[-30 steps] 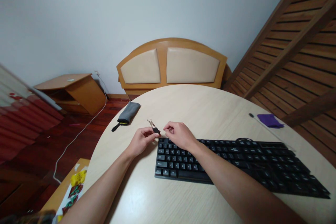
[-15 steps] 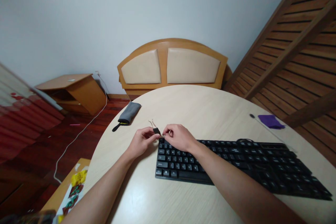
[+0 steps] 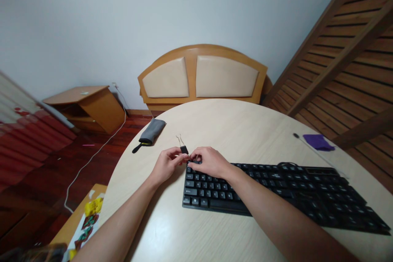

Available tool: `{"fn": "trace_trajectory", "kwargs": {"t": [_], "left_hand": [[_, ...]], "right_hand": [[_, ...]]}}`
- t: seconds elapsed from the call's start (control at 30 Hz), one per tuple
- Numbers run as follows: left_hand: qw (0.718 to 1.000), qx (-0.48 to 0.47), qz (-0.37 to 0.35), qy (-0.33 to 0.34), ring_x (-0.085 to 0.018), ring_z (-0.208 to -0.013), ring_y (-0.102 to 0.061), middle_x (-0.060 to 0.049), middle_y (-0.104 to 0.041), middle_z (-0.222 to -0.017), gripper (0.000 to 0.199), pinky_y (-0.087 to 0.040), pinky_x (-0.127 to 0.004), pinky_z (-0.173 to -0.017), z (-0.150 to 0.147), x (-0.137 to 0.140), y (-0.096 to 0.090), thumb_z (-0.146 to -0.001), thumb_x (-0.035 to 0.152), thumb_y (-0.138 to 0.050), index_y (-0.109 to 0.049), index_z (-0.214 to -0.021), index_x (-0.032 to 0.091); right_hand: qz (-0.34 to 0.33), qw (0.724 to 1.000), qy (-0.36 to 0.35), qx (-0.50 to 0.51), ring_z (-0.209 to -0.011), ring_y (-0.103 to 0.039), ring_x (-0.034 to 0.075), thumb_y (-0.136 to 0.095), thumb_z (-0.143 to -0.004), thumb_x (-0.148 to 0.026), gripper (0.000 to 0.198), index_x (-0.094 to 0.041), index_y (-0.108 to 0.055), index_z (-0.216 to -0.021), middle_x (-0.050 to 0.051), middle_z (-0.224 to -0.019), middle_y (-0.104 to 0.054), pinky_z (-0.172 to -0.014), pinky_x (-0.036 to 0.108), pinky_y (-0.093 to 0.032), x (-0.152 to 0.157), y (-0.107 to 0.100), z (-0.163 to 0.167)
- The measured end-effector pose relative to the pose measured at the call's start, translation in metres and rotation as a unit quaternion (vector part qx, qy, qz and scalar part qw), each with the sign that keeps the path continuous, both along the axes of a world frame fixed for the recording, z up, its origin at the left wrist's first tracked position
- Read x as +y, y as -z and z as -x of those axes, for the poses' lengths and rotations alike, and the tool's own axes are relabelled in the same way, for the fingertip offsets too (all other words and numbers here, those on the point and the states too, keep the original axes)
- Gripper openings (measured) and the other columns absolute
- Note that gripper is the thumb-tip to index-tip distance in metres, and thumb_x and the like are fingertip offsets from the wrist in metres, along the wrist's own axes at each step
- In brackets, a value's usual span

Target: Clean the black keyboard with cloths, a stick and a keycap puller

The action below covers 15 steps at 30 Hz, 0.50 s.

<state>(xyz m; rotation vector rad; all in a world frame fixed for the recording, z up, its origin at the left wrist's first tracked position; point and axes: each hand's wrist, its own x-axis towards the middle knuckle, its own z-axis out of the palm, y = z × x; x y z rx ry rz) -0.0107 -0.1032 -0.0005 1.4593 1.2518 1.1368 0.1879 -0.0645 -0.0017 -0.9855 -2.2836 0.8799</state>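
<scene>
A black binder clip [image 3: 184,149] stands tilted above the top left corner of the black keyboard [image 3: 196,202], its wire handle pointing up and away. My left hand [image 3: 167,164] pinches the clip from the left between thumb and fingers. From the right, my right hand [image 3: 210,161] curls over the keyboard corner, thumb and fingers closed at the clip's lower end. What lies between those right fingertips is mostly hidden. Both hands nearly meet at the clip.
On the round pale table [image 3: 239,127] lie a grey pouch [image 3: 153,130] at the left, and a purple cloth [image 3: 318,142] and a thin rod with a dark tip [image 3: 296,136] at the right. A headboard [image 3: 201,51] stands behind.
The binder clip has turned more upright, its wire handle higher. My right fingers have moved left and closed in at its lower end. The keyboard stays put.
</scene>
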Motion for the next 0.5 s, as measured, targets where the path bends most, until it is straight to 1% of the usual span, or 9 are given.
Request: {"fn": "trace_trajectory", "kwargs": {"t": [0.23, 0.37, 0.43, 0.5], "left_hand": [[0.999, -0.007, 0.017, -0.042, -0.015, -0.058, -0.062, -0.003, -0.070, -0.066, 0.040, -0.047, -0.025, -0.057, -0.0008, 0.0025, 0.0025, -0.074, 0.053, -0.079, -0.066, -0.071, 0.016], [0.999, -0.013, -0.009, -0.046, -0.016, -0.062, -0.063, -0.005, -0.072, -0.073, 0.039, -0.048, -0.026, -0.060, -0.0010, 0.0033, 0.0047, -0.075, 0.053, -0.078, -0.068, -0.075, 0.016], [0.998, -0.008, -0.028, -0.054, -0.016, -0.063, -0.064, -0.004, -0.071, -0.071, 0.037, -0.048, -0.026, -0.062, -0.0005, 0.0034, 0.0056, -0.076, 0.051, -0.079, -0.068, -0.074, 0.016], [0.997, -0.001, -0.043, -0.057, -0.016, -0.063, -0.063, -0.002, -0.069, -0.067, 0.035, -0.047, -0.026, -0.063, 0.0002, 0.0034, 0.0067, -0.077, 0.049, -0.078, -0.067, -0.072, 0.016]], "right_hand": [[0.004, 1.000, -0.013, 0.026, -0.078, -0.067, 0.016, -0.069, -0.085, -0.030, 0.013, -0.022, -0.077, -0.092, 0.003, -0.091, -0.076, -0.071, 0.027, -0.047, 0.0001, -0.0001, 0.0013], [0.022, 0.999, -0.009, 0.035, -0.074, -0.066, 0.015, -0.068, -0.086, -0.027, 0.013, -0.020, -0.076, -0.092, 0.002, -0.083, -0.075, -0.069, 0.026, -0.047, 0.0007, 0.0006, 0.0026], [0.024, 0.999, -0.004, 0.043, -0.074, -0.066, 0.015, -0.067, -0.086, -0.026, 0.013, -0.020, -0.075, -0.094, 0.001, -0.081, -0.074, -0.070, 0.026, -0.047, 0.0007, 0.0008, 0.0030], [0.028, 0.998, 0.000, 0.059, -0.077, -0.066, 0.015, -0.068, -0.085, -0.024, 0.014, -0.020, -0.073, -0.098, 0.001, -0.082, -0.073, -0.072, 0.026, -0.048, 0.0004, 0.0008, 0.0033]]}}
